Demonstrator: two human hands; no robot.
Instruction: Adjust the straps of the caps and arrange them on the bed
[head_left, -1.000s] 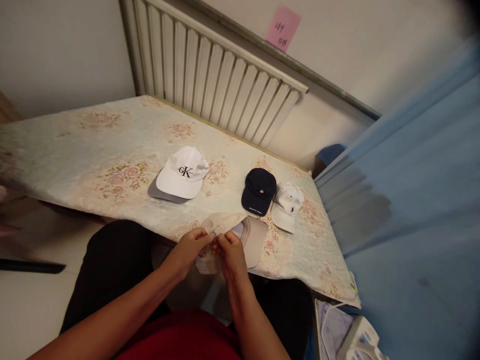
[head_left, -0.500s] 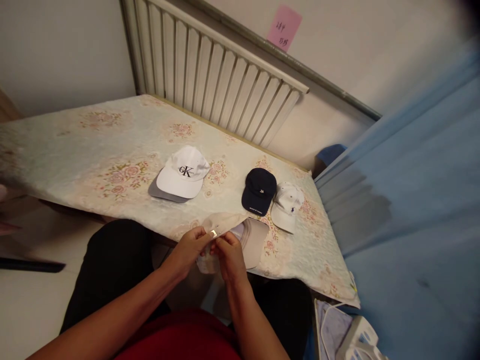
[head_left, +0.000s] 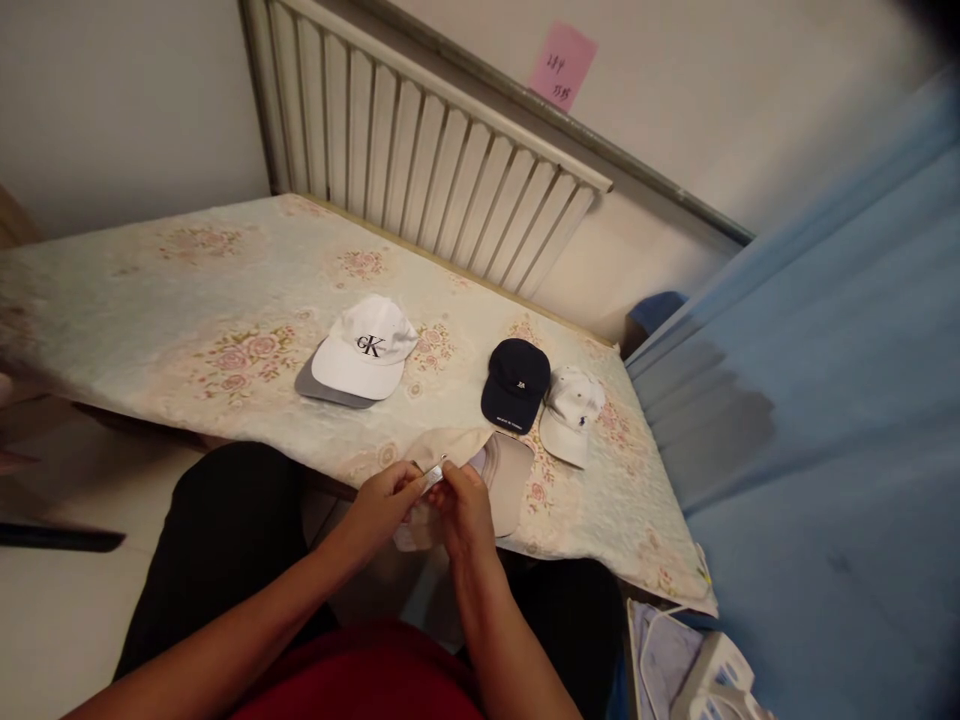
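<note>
Nearest me, both hands meet at the near edge of the table (head_left: 187,290). My left hand (head_left: 384,497) has thumb and forefinger pinched tight on the small metal buckle (head_left: 433,475). My right hand (head_left: 465,500) is closed on the back strap (head_left: 417,522) just beside it, though I cannot tell how much strap it holds. Both belong to the beige cap (head_left: 504,478), which lies upturned on the table edge, its back half hanging over my lap.

The risks as I judge them:
- The buckle is small and shiny, so a fingertip pinch could slip off it.
- A pull toward me could drag the overhanging cap off the floral cloth.
- A sideways tug could push its brim into the navy cap (head_left: 515,383) or the white cap with a small emblem (head_left: 571,412), both near behind it.

The white CK cap (head_left: 365,350) sits well apart to the left. The radiator (head_left: 420,150) is beyond.
</note>
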